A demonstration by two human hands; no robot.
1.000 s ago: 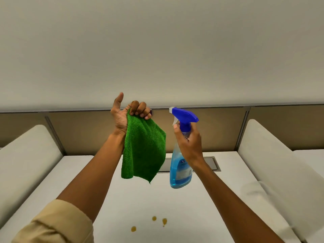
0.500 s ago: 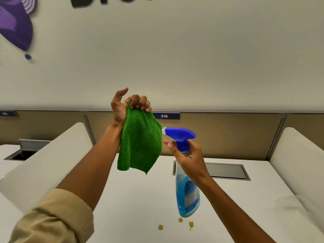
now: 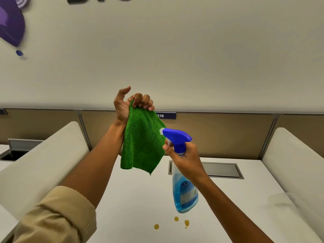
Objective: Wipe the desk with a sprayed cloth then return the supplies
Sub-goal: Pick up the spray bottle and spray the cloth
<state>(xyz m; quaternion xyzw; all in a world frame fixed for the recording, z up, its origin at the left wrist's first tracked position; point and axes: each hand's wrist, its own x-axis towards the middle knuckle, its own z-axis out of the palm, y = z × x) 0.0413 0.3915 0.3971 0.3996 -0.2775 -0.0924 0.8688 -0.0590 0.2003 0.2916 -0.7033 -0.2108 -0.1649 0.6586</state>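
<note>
My left hand (image 3: 130, 106) is raised above the white desk (image 3: 136, 204) and grips the top corner of a green cloth (image 3: 142, 142), which hangs down from my fingers. My right hand (image 3: 184, 159) holds the neck of a spray bottle (image 3: 185, 195) with pale blue liquid and a blue trigger head (image 3: 176, 136). The nozzle touches or nearly touches the cloth's right edge, and one finger lies on the trigger. Three small yellow-brown spots (image 3: 176, 219) mark the desk below the bottle.
Padded white dividers stand at the left (image 3: 43, 158) and right (image 3: 294, 160) of the desk. A grey cable hatch (image 3: 220, 170) is set into the desk's back. Behind it runs a tan partition with a label reading 216 (image 3: 165, 115), and a wall above.
The bottle has moved left and its nozzle has closed in on the cloth. The view has swung left and up, so the wall lettering and the purple shape show.
</note>
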